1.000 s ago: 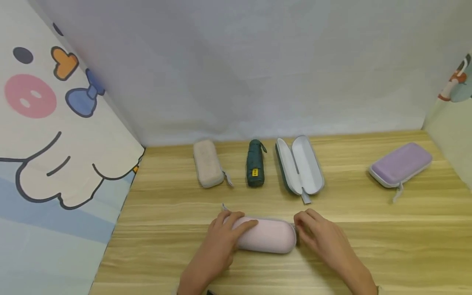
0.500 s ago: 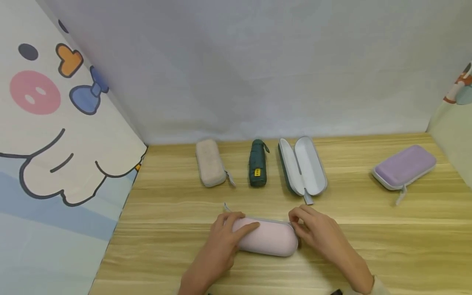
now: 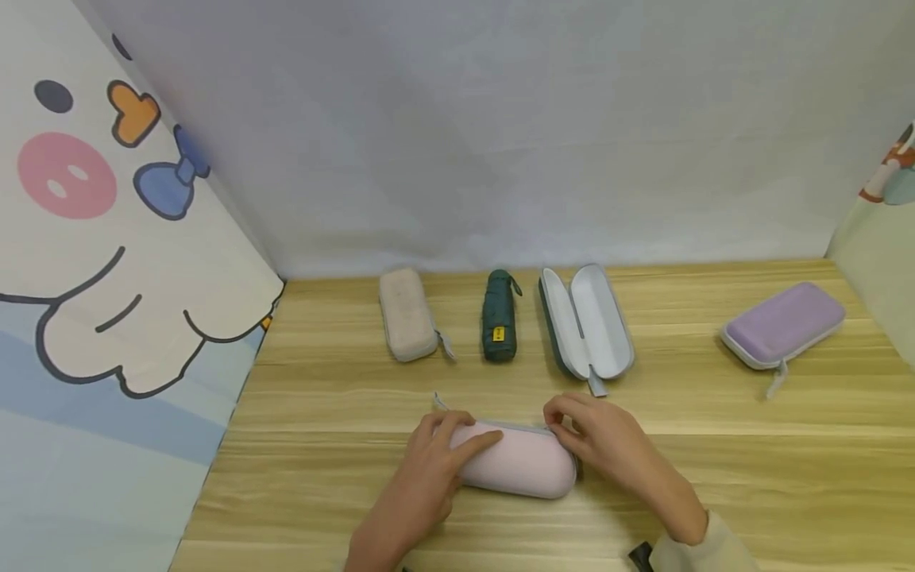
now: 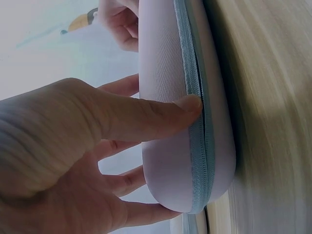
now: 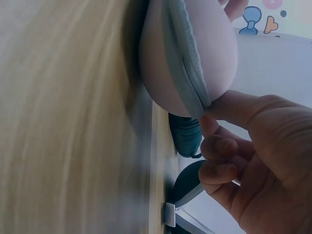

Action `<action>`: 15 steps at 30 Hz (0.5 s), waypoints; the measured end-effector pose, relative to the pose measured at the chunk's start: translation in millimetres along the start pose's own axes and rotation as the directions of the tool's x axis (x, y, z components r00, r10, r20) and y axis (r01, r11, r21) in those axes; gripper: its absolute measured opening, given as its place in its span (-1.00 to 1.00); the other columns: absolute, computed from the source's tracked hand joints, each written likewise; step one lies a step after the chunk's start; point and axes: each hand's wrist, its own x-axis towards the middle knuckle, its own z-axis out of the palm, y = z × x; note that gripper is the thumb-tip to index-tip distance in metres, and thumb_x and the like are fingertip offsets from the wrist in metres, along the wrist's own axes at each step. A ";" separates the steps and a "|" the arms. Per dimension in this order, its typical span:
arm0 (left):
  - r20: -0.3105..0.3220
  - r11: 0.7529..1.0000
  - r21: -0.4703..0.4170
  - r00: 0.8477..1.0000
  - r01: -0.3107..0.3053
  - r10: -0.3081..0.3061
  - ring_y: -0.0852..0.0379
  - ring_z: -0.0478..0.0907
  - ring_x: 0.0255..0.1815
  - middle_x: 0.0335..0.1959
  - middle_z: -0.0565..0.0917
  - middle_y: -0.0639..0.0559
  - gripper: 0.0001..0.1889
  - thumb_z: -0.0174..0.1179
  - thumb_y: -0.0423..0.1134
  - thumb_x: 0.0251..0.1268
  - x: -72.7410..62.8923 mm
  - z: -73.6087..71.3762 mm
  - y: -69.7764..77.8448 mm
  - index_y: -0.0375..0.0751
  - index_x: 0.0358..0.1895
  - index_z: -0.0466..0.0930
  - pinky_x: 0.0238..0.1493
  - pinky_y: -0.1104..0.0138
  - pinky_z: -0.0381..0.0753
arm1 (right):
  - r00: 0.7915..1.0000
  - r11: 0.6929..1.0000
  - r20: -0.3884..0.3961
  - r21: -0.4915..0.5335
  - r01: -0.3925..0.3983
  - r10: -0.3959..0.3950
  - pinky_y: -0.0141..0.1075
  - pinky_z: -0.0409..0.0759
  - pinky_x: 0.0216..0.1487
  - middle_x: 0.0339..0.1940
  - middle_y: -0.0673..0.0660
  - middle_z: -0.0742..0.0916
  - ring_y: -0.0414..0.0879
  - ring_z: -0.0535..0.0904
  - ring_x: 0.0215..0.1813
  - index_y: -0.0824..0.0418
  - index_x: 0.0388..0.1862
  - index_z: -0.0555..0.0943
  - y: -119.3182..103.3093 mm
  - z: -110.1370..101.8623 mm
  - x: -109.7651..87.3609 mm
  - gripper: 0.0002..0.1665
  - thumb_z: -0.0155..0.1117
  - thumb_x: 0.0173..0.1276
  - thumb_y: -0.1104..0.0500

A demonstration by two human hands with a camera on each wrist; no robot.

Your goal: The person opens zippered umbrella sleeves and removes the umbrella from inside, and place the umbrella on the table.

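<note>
A pale pink zip case with a grey zipper lies on the wooden table. My left hand grips its left end from above; in the left wrist view the thumb presses along the zipper seam and the fingers curve over the far side. Thumb and index finger of my right hand pinch at the zipper by the case's far right corner. The zipper pull there is hidden by those fingers. In the right wrist view, the zipper band runs round the case's rounded end to the fingertips.
Behind the pink case are a beige zip case, a folded dark green umbrella and an open green case with a white lining. A purple zip case lies at the far right. White cloth hangs behind the table.
My right hand has moved left along the case's zipper, from its right end round to the far edge. The left hand keeps its hold, and the case has barely shifted.
</note>
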 end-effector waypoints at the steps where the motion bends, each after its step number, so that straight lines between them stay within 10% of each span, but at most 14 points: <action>1: -0.002 1.000 -0.003 1.000 -0.001 0.001 -0.11 0.48 0.17 0.19 0.56 -0.04 -0.21 0.46 -0.57 0.02 0.1 -0.3 0.0 0.25 0.32 0.61 0.22 0.02 0.58 | 1.000 1.000 0.008 0.002 0.002 -0.002 -0.39 0.59 -0.29 -0.24 -0.16 0.75 -0.28 0.60 -0.31 -0.05 -0.26 0.64 -0.3 -0.2 1.2 -0.72 0.49 0.27 0.33; 15: 0.025 0.999 -0.040 1.000 0.013 -0.012 -0.07 0.46 0.18 0.21 0.55 -0.01 -0.20 0.45 -0.58 0.05 -0.1 -2.2 -0.8 0.28 0.33 0.60 0.24 0.03 0.57 | 0.993 0.999 0.112 0.029 0.024 -0.027 -0.41 0.54 -0.34 -0.28 -0.15 0.73 -0.26 0.63 -0.29 -0.06 -0.25 0.67 -5.6 7.6 21.3 -0.81 0.47 0.34 0.24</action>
